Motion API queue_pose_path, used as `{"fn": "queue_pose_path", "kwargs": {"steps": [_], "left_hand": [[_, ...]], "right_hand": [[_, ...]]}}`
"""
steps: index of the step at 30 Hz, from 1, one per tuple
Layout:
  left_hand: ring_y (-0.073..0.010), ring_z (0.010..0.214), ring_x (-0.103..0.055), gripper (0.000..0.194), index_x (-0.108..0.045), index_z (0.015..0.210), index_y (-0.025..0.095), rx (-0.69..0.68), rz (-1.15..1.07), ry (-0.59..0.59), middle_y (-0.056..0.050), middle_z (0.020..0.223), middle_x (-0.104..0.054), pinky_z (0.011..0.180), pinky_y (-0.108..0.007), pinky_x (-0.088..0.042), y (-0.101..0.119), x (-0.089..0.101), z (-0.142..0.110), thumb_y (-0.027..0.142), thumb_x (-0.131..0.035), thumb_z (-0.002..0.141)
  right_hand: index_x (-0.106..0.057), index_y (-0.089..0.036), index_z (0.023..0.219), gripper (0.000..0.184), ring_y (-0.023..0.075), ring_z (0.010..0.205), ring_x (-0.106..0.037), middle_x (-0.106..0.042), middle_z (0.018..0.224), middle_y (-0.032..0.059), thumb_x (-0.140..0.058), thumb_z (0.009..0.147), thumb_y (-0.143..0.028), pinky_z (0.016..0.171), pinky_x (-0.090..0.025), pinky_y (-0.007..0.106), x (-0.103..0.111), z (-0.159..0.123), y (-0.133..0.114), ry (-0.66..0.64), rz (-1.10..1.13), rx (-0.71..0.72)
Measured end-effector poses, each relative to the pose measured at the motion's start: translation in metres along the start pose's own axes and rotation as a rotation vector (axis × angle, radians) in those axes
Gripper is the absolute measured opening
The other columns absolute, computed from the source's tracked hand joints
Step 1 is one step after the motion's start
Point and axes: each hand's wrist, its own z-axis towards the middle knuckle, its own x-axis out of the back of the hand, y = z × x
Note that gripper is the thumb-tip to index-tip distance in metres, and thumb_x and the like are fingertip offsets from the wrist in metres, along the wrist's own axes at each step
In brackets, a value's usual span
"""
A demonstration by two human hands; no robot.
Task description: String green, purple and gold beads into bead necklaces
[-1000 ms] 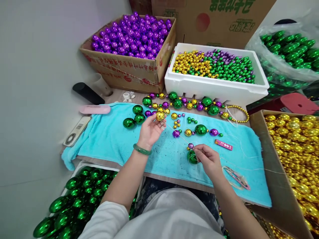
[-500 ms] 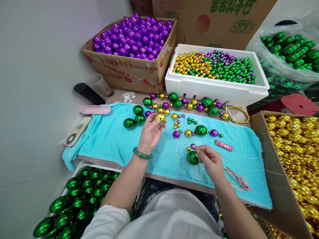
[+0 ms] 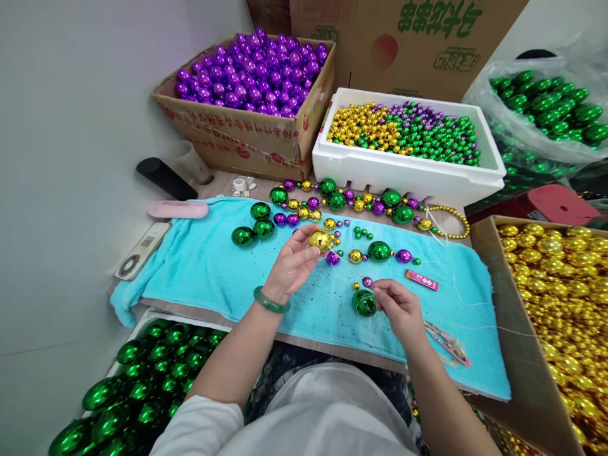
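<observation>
Left hand (image 3: 297,259), as I watch remotely: thumb and fingers closed around a large gold bead (image 3: 320,240), raised above the blue towel (image 3: 190,272) on the counter (image 3: 221,185). A pale thread (image 3: 346,265) slants from it toward the right hand (image 3: 398,305), whose fingertips pinch it, nearly shut, just beside a small purple bead (image 3: 367,282). Whether they also grip that bead, I can't tell. Near those fingertips I note a big green bead (image 3: 364,303); pink scissors (image 3: 449,345) lie near the wrist.
</observation>
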Motion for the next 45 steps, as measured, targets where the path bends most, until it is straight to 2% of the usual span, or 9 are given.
{"fn": "queue_pose_path", "kwargs": {"steps": [7, 16, 23, 31, 34, 37, 39, 42, 45], "left_hand": [[-0.015, 0.09, -0.06, 0.041, -0.069, 0.097, 0.023, -0.093, 0.099, -0.07, -0.003, 0.102, -0.064, 0.081, -0.028, -0.049, 0.004, -0.006, -0.004, 0.021, -0.086, 0.06], [-0.0202, 0.099, -0.059, 0.038, -0.069, 0.101, 0.023, -0.205, 0.267, -0.327, -0.007, 0.102, -0.063, 0.088, -0.032, -0.05, 0.015, -0.026, -0.021, 0.024, -0.084, 0.067], [-0.0139, 0.091, -0.059, 0.04, -0.066, 0.107, 0.024, -0.239, 0.269, -0.338, -0.004, 0.103, -0.062, 0.08, -0.024, -0.05, 0.012, -0.023, -0.02, 0.022, -0.081, 0.071], [-0.0168, 0.101, -0.059, 0.041, -0.063, 0.112, 0.025, -0.314, 0.392, -0.362, -0.005, 0.106, -0.062, 0.088, -0.027, -0.05, 0.007, -0.023, -0.023, 0.022, -0.079, 0.074], [-0.0175, 0.102, -0.06, 0.04, -0.061, 0.115, 0.026, -0.255, 0.604, -0.419, -0.005, 0.113, -0.062, 0.09, -0.03, -0.05, 0.005, -0.027, -0.025, 0.023, -0.075, 0.078], [-0.0209, 0.11, -0.058, 0.049, -0.056, 0.128, 0.027, -0.222, 1.01, -0.465, -0.007, 0.128, -0.059, 0.097, -0.036, -0.047, 0.001, -0.022, -0.018, 0.025, -0.071, 0.081], [-0.024, 0.115, -0.055, 0.044, -0.057, 0.129, 0.025, -0.274, 1.284, -0.388, -0.008, 0.127, -0.06, 0.102, -0.041, -0.043, -0.003, -0.012, -0.006, 0.023, -0.064, 0.085], [-0.0264, 0.107, -0.058, 0.028, -0.066, 0.115, 0.017, -0.342, 1.621, -0.166, -0.011, 0.112, -0.067, 0.098, -0.045, -0.044, -0.009, 0.004, 0.022, 0.018, -0.053, 0.09], [-0.0262, 0.101, -0.06, 0.025, -0.07, 0.105, 0.015, -0.313, 1.827, -0.118, -0.012, 0.105, -0.069, 0.094, -0.043, -0.046, -0.016, 0.004, 0.05, 0.017, -0.051, 0.09]], "right_hand": [[-0.068, -0.018, 0.077, 0.022, 0.0101, 0.046, -0.042, -0.047, 0.05, -0.0037, -0.068, 0.076, -0.04, 0.044, -0.034, 0.023, 0.006, 0.008, 0.007, 0.015, 0.019, 0.012], [-0.067, -0.017, 0.079, 0.024, 0.0111, 0.049, -0.049, -0.058, 0.057, -0.0005, -0.069, 0.078, -0.042, 0.047, -0.042, 0.025, 0.005, 0.014, 0.016, -0.114, 0.133, -0.017], [-0.068, -0.018, 0.077, 0.024, 0.0108, 0.048, -0.05, -0.059, 0.056, -0.0003, -0.072, 0.076, -0.042, 0.046, -0.043, 0.024, 0.008, 0.017, 0.015, -0.095, 0.137, 0.024], [-0.069, -0.018, 0.078, 0.026, 0.0104, 0.047, -0.049, -0.059, 0.055, -0.0002, -0.072, 0.076, -0.044, 0.044, -0.041, 0.024, 0.006, 0.015, 0.017, -0.113, 0.151, -0.003], [-0.069, -0.018, 0.078, 0.027, 0.0104, 0.046, -0.049, -0.06, 0.055, -0.0003, -0.072, 0.076, -0.045, 0.044, -0.041, 0.024, 0.005, 0.015, 0.016, -0.121, 0.183, -0.004], [-0.069, -0.018, 0.078, 0.026, 0.0103, 0.047, -0.049, -0.06, 0.055, -0.0005, -0.073, 0.076, -0.043, 0.044, -0.041, 0.023, 0.008, 0.016, 0.017, -0.109, 0.23, 0.003], [-0.069, -0.018, 0.079, 0.024, 0.0102, 0.047, -0.049, -0.06, 0.055, -0.0007, -0.072, 0.077, -0.041, 0.044, -0.039, 0.023, 0.013, 0.016, 0.019, -0.067, 0.258, 0.014], [-0.069, -0.018, 0.08, 0.019, 0.01, 0.048, -0.049, -0.06, 0.056, -0.0009, -0.071, 0.079, -0.037, 0.043, -0.038, 0.022, 0.021, 0.015, 0.023, -0.005, 0.274, 0.028], [-0.069, -0.018, 0.08, 0.017, 0.0094, 0.048, -0.049, -0.059, 0.056, -0.001, -0.071, 0.08, -0.034, 0.043, -0.037, 0.021, 0.025, 0.013, 0.023, 0.028, 0.281, 0.042]]}}
